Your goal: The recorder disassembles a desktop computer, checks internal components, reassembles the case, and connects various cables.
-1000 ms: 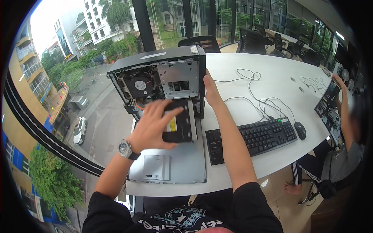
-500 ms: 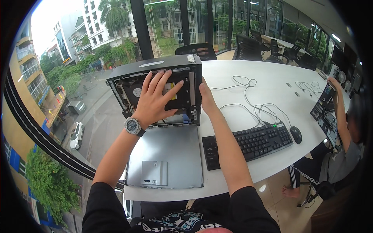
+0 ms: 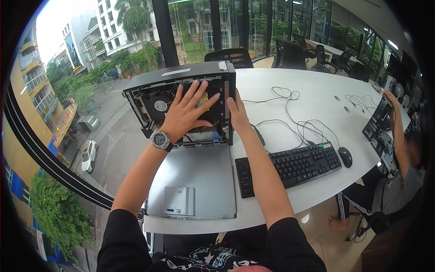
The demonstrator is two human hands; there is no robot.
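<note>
White table [image 3: 321,104] bears a computer case [image 3: 201,68] near windows [image 3: 234,27].

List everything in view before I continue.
Smooth table: 1, white, centre
Open-sided metal computer case: 1, black, table's left
Flat yellow-labelled part: 1, black, case opening
Flat metal panel: 1, silver, before case
Long keyboard: 1, black, right of panel
Rounded mouse: 1, black, beside keyboard
Thin cables: several, dark, on table
Mesh chairs: several, black, beyond table
Opened computer unit: 1, dark, held by co-worker, right
Car: 1, white, outside
Trees: several, green, outside
Left hand: 1, bare, over part
Right hand: 1, bare, case's right edge
</note>
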